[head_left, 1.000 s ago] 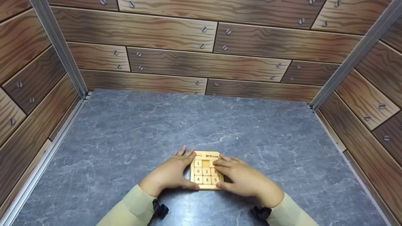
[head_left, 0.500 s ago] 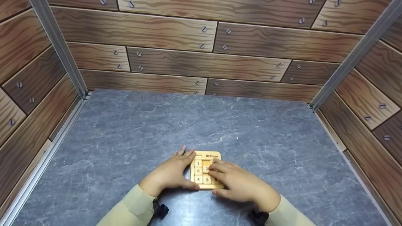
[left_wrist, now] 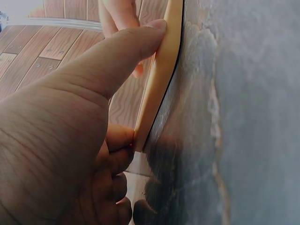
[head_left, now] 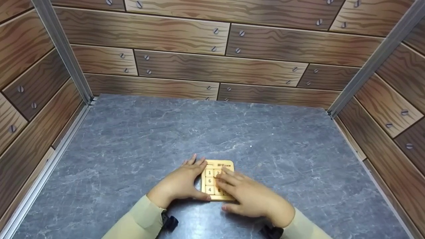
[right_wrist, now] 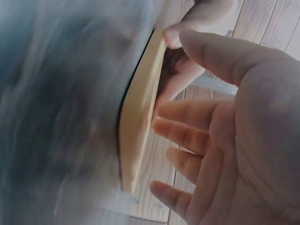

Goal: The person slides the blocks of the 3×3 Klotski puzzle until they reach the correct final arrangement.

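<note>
A pale wooden sliding number puzzle (head_left: 217, 198) lies flat on the grey table, low in the middle of the head view. My left hand (head_left: 180, 181) grips its left side, thumb at the near corner and fingers along the far left. Over the tiles reaches my right hand (head_left: 252, 195), its fingertips touching them and hiding the right part; its thumb is off the near edge. Tiles 1, 6 and 4 show down the left column, with a partly covered 2 beside the 1. Both wrist views show the puzzle's side edge (left_wrist: 164, 65), and the right fingers (right_wrist: 183, 133) are loosely extended.
The grey marbled table (head_left: 186, 132) spreads around the puzzle. Wood-patterned walls (head_left: 186, 64) stand at the back and both sides, with metal posts (head_left: 63, 49) in the corners.
My right hand has shifted leftward and nearer over the puzzle. The 2 tile has slid up into the gap beside the 1. My left hand has stayed put.
</note>
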